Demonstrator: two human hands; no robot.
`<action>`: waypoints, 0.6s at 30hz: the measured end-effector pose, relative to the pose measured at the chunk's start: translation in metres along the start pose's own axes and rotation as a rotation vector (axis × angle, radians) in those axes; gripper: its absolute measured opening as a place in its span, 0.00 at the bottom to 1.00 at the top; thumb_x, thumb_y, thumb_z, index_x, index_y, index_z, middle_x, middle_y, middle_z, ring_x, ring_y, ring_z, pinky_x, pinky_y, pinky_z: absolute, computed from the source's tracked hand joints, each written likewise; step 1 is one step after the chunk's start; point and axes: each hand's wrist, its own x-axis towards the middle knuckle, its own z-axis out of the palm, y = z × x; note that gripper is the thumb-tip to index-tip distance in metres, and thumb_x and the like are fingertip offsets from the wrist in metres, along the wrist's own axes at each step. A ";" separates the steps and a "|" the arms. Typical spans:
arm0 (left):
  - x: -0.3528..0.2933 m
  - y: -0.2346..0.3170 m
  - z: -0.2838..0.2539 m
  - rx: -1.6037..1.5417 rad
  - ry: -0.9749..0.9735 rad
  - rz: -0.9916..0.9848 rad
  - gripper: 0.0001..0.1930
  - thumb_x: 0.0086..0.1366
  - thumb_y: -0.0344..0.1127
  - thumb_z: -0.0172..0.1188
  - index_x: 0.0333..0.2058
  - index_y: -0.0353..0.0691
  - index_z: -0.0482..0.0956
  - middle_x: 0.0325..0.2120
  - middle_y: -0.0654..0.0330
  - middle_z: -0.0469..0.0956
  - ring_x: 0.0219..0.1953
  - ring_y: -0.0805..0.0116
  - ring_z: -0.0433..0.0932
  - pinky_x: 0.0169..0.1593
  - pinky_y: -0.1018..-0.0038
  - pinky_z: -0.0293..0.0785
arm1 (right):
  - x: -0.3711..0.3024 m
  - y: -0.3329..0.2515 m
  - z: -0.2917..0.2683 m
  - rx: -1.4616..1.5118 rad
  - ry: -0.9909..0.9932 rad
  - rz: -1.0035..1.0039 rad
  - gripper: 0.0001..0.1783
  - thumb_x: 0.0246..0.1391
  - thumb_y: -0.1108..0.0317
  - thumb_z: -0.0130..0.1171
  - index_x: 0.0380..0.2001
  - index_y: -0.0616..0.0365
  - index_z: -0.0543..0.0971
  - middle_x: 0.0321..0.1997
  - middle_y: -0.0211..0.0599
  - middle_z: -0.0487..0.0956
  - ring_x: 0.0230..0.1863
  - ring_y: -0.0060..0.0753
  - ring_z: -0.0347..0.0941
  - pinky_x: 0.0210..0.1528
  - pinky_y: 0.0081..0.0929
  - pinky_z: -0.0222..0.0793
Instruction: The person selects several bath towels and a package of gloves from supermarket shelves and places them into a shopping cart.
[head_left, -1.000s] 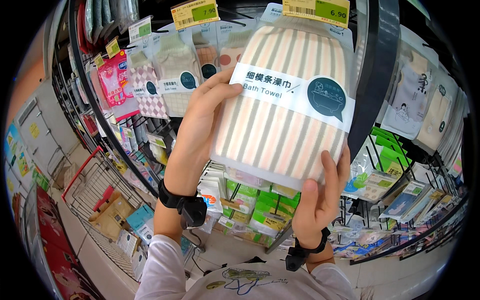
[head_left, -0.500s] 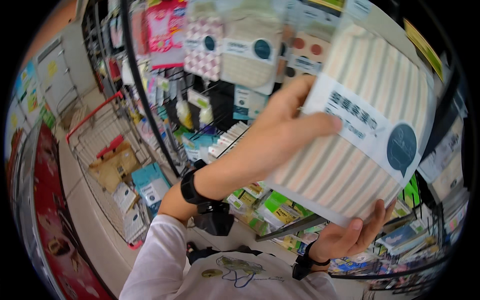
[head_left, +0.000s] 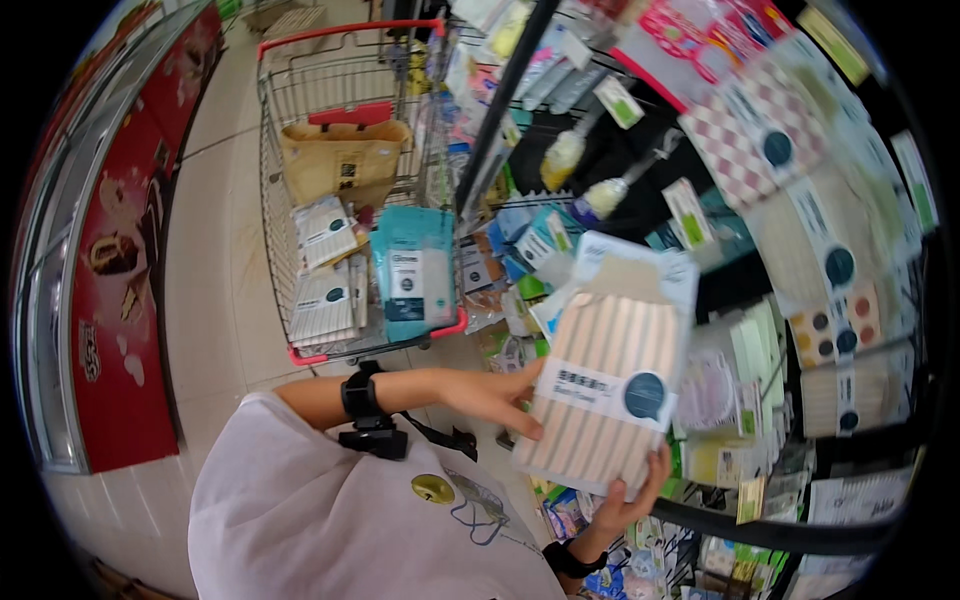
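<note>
A packaged striped towel (head_left: 590, 350), pink and beige with grey stripes and a white paper band with a dark blue round mark, is held between both hands in front of the shelves. My left hand (head_left: 500, 400) grips its left edge, thumb on the front and the other fingers mostly behind. My right hand (head_left: 628, 492) holds the lower right corner, its fingers curled round the edge. Left of the towel stands a shopping cart (head_left: 268, 140). In it lie a tan bag (head_left: 345, 165), blue glove packs (head_left: 410, 270) and striped white packs (head_left: 325, 300).
Racks of hanging packs fill the right side, including a checked towel pack (head_left: 755, 130) and a plain beige pack (head_left: 810, 245). Brushes (head_left: 565, 160) hang on the rack behind the held towel. A red-panelled freezer cabinet (head_left: 120, 280) borders the aisle at the left.
My view has turned left, bringing the cart nearer the middle. The towel pack appears lower, smaller and more upright. Both hands still hold it, the left now at its left edge.
</note>
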 end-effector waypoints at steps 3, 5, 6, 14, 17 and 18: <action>-0.056 -0.027 -0.036 -0.128 0.145 -0.158 0.45 0.52 0.32 0.55 0.57 0.41 0.28 0.55 0.50 0.47 0.52 0.61 0.60 0.51 0.69 0.60 | 0.011 -0.014 0.054 0.023 -0.226 0.027 0.26 0.45 0.53 0.51 0.41 0.65 0.69 0.48 0.57 0.65 0.49 0.52 0.61 0.52 0.40 0.54; -0.096 -0.031 -0.051 -0.264 0.254 -0.252 0.46 0.51 0.30 0.55 0.58 0.41 0.28 0.51 0.48 0.56 0.48 0.62 0.65 0.50 0.71 0.62 | 0.025 -0.021 0.091 0.162 -0.321 0.009 0.28 0.45 0.51 0.51 0.41 0.65 0.69 0.49 0.57 0.65 0.49 0.52 0.61 0.51 0.40 0.54; -0.114 -0.028 -0.060 -0.304 0.281 -0.262 0.45 0.51 0.29 0.55 0.58 0.41 0.28 0.49 0.48 0.60 0.47 0.63 0.66 0.49 0.71 0.62 | 0.031 -0.026 0.110 0.234 -0.362 0.003 0.29 0.44 0.50 0.51 0.41 0.65 0.69 0.49 0.57 0.64 0.49 0.52 0.62 0.51 0.39 0.54; -0.245 -0.046 -0.107 -0.605 0.764 -0.156 0.31 0.50 0.29 0.51 0.54 0.34 0.54 0.39 0.57 0.72 0.38 0.69 0.73 0.45 0.73 0.67 | 0.058 -0.078 0.260 0.336 -0.965 -0.058 0.33 0.41 0.50 0.57 0.45 0.65 0.67 0.54 0.52 0.60 0.53 0.49 0.59 0.52 0.36 0.54; -0.284 -0.072 -0.113 -0.619 1.036 -0.199 0.21 0.51 0.31 0.48 0.46 0.31 0.64 0.31 0.60 0.73 0.31 0.74 0.73 0.40 0.79 0.68 | 0.047 -0.088 0.309 0.232 -1.241 -0.154 0.31 0.43 0.55 0.58 0.47 0.65 0.65 0.55 0.52 0.58 0.53 0.46 0.60 0.51 0.34 0.58; -0.294 -0.084 -0.117 -0.599 1.090 -0.232 0.19 0.52 0.31 0.47 0.44 0.31 0.67 0.29 0.60 0.73 0.29 0.74 0.72 0.38 0.79 0.69 | 0.040 -0.086 0.324 0.318 -1.314 -0.042 0.31 0.44 0.56 0.58 0.47 0.65 0.65 0.55 0.51 0.58 0.52 0.44 0.61 0.50 0.33 0.59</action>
